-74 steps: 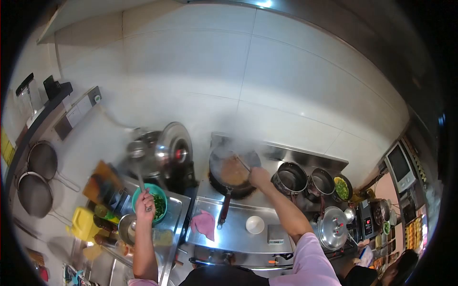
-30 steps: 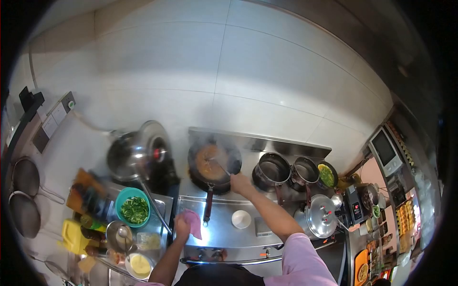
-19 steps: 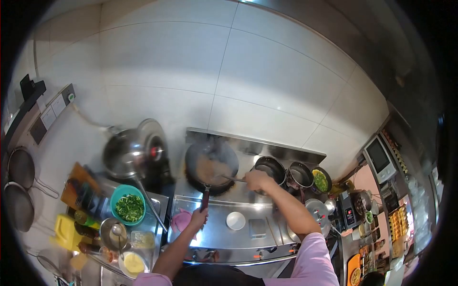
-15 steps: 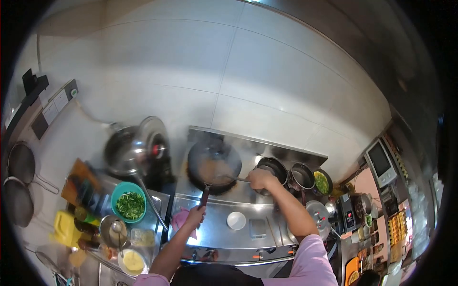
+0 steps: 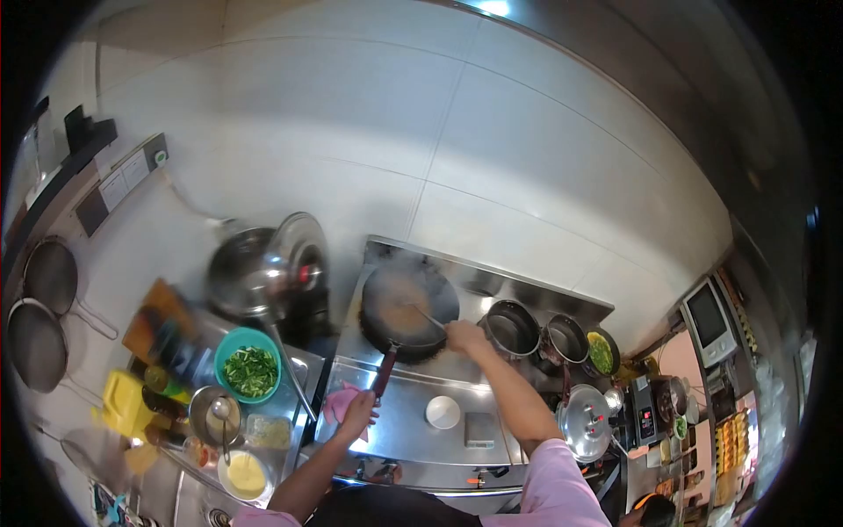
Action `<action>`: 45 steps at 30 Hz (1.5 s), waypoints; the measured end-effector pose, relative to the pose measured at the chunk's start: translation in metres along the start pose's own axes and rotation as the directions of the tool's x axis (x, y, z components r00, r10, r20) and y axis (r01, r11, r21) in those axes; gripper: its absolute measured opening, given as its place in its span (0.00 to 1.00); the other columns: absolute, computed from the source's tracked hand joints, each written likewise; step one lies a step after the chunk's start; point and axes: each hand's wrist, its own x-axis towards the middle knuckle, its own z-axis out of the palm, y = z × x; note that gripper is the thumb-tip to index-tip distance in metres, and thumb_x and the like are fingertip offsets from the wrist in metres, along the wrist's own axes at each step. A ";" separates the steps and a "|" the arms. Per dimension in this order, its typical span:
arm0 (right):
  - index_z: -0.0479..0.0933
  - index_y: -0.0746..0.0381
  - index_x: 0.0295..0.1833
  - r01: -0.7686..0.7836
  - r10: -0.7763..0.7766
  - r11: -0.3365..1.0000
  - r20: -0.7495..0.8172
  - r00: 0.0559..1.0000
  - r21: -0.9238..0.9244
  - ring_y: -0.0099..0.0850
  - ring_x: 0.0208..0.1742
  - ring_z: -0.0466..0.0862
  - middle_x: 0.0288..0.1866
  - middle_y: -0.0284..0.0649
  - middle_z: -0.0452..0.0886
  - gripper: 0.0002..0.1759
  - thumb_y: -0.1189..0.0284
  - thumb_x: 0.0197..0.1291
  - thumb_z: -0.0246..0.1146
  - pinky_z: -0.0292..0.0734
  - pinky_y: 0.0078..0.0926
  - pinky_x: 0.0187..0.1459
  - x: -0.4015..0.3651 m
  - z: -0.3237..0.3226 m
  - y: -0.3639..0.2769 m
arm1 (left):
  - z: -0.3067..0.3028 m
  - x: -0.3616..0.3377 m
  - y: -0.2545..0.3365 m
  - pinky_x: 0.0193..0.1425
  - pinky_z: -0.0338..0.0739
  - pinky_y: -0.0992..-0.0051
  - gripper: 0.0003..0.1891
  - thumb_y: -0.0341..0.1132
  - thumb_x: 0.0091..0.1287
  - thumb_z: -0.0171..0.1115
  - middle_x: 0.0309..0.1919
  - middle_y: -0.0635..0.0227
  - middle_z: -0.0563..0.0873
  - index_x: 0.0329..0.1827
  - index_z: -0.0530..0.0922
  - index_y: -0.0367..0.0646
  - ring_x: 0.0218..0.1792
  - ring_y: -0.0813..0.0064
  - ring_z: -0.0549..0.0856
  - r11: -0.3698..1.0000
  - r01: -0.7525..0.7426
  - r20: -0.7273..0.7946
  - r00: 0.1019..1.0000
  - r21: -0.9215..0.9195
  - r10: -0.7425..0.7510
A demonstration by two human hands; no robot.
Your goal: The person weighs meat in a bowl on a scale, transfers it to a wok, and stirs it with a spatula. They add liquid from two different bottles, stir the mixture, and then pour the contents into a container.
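Observation:
A dark, steaming wok (image 5: 369,327) sits on the stove with brownish contents in its bowl. My left hand (image 5: 358,415) is closed around the lower end of its handle (image 5: 385,371). Beside that hand, a pink cloth (image 5: 337,404) lies on the steel stove front. At the wok's right rim, my right hand (image 5: 465,337) grips a thin-handled metal cooking utensil (image 5: 428,317). The utensil slants down to the left into the wok; steam and food hide its head.
Two dark pots (image 5: 512,328) (image 5: 565,338) and a pan of yellow-green food (image 5: 600,353) stand right of the wok. A white bowl (image 5: 443,412) is on the stove front. Leftward are a lidded steel pot (image 5: 241,281), a teal bowl of chopped greens (image 5: 248,369) and a yellow jug (image 5: 126,404).
My right hand has come closer to the wok, and the utensil now points more steeply into it. The whole view has shifted slightly. My left hand stays at the wok handle.

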 end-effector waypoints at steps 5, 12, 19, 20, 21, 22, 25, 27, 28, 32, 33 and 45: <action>0.83 0.65 0.44 0.035 -0.035 0.999 -0.105 0.994 -0.002 0.53 0.51 0.83 0.46 0.54 0.84 0.16 0.71 0.51 0.58 0.77 0.47 0.54 -0.043 0.001 0.037 | -0.067 -0.099 -0.011 0.37 0.77 0.78 0.19 0.38 0.77 0.52 0.40 0.65 0.87 0.66 0.71 0.40 0.33 0.80 0.82 0.956 -0.281 -0.285 0.912 0.087 0.294; 0.79 0.63 0.59 0.075 0.092 0.916 -0.388 0.917 0.394 0.55 0.46 0.84 0.43 0.57 0.84 0.25 0.74 0.51 0.64 0.79 0.43 0.50 -0.070 0.095 0.027 | -0.234 -0.228 0.026 0.48 0.74 0.78 0.11 0.32 0.76 0.51 0.38 0.67 0.77 0.57 0.72 0.38 0.37 0.80 0.76 0.764 -0.358 -0.826 -0.037 0.537 0.563; 0.73 0.56 0.67 -0.221 0.258 0.961 -0.249 0.933 0.168 0.56 0.43 0.84 0.39 0.56 0.85 0.31 0.69 0.54 0.64 0.79 0.51 0.45 -0.052 0.162 -0.002 | -0.413 -0.163 0.017 0.59 0.74 0.59 0.34 0.34 0.58 0.70 0.56 0.49 0.80 0.66 0.65 0.39 0.55 0.49 0.82 0.826 0.073 -0.771 -0.323 0.558 0.549; 0.72 0.57 0.68 -0.214 0.251 0.961 -0.225 0.942 0.176 0.56 0.45 0.84 0.39 0.56 0.85 0.32 0.69 0.55 0.64 0.79 0.51 0.47 -0.052 0.166 0.001 | -0.423 -0.160 0.025 0.59 0.74 0.58 0.32 0.33 0.57 0.70 0.55 0.48 0.81 0.65 0.67 0.39 0.54 0.49 0.82 0.864 0.041 -0.819 -0.300 0.501 0.489; 0.72 0.59 0.68 -0.196 0.242 0.962 -0.258 0.935 0.192 0.56 0.45 0.84 0.40 0.56 0.84 0.32 0.69 0.55 0.64 0.78 0.51 0.48 -0.055 0.164 0.001 | -0.431 -0.158 0.033 0.59 0.74 0.57 0.31 0.33 0.57 0.71 0.54 0.48 0.82 0.64 0.68 0.39 0.53 0.48 0.83 0.897 0.012 -0.862 -0.273 0.442 0.428; 0.72 0.60 0.68 -0.177 0.233 0.963 -0.292 0.928 0.205 0.56 0.46 0.83 0.40 0.56 0.84 0.32 0.69 0.55 0.64 0.78 0.51 0.49 -0.060 0.154 -0.007 | -0.433 -0.156 0.039 0.59 0.74 0.57 0.30 0.33 0.56 0.71 0.52 0.47 0.83 0.62 0.70 0.40 0.52 0.47 0.83 0.926 -0.013 -0.900 -0.241 0.377 0.363; 0.72 0.64 0.66 -0.081 0.154 0.983 -0.503 0.850 0.163 0.56 0.47 0.82 0.42 0.55 0.83 0.30 0.71 0.56 0.64 0.76 0.51 0.51 -0.069 0.130 -0.024 | -0.420 -0.163 0.050 0.55 0.76 0.56 0.26 0.32 0.56 0.70 0.45 0.49 0.86 0.59 0.73 0.38 0.47 0.47 0.85 0.924 0.077 -0.894 -0.236 0.374 0.381; 0.73 0.65 0.65 0.008 0.097 0.986 -0.614 0.783 0.166 0.55 0.47 0.82 0.43 0.54 0.82 0.28 0.73 0.57 0.63 0.76 0.49 0.52 -0.072 0.113 -0.037 | -0.394 -0.182 0.061 0.48 0.79 0.63 0.25 0.30 0.58 0.68 0.42 0.49 0.86 0.59 0.73 0.33 0.45 0.58 0.87 0.885 0.010 -0.861 -0.228 0.466 0.455; 0.73 0.64 0.65 0.061 0.084 0.978 -0.644 0.761 0.199 0.54 0.47 0.82 0.44 0.53 0.82 0.28 0.74 0.56 0.63 0.76 0.47 0.52 -0.074 0.100 -0.047 | -0.391 -0.187 0.054 0.48 0.79 0.64 0.23 0.29 0.61 0.67 0.43 0.52 0.86 0.58 0.73 0.33 0.44 0.61 0.86 0.830 -0.082 -0.822 -0.225 0.552 0.524; 0.77 0.64 0.60 0.294 0.100 0.758 -0.549 0.830 0.583 0.48 0.44 0.83 0.42 0.51 0.82 0.21 0.78 0.59 0.62 0.77 0.39 0.47 -0.096 0.065 -0.123 | -0.327 -0.236 0.096 0.53 0.79 0.65 0.19 0.31 0.70 0.63 0.50 0.59 0.83 0.61 0.72 0.36 0.47 0.68 0.83 0.705 -0.452 -0.834 -0.223 0.547 0.505; 0.78 0.63 0.58 0.343 0.024 0.726 -0.520 0.854 0.596 0.47 0.43 0.84 0.41 0.51 0.83 0.20 0.77 0.59 0.62 0.77 0.37 0.46 -0.096 0.070 -0.145 | -0.305 -0.244 0.117 0.55 0.78 0.65 0.19 0.32 0.71 0.62 0.51 0.60 0.83 0.62 0.72 0.37 0.49 0.68 0.83 0.639 -0.594 -0.861 -0.210 0.489 0.464; 0.74 0.63 0.45 -0.041 -0.175 -0.129 0.018 0.984 0.991 0.23 0.21 0.77 0.28 0.38 0.78 0.27 0.50 0.75 0.45 0.73 0.20 0.18 -0.096 0.028 -0.259 | -0.067 -0.111 0.183 0.61 0.77 0.65 0.19 0.38 0.70 0.65 0.54 0.65 0.82 0.61 0.73 0.44 0.54 0.68 0.82 0.501 -0.744 -0.576 0.663 -0.442 0.478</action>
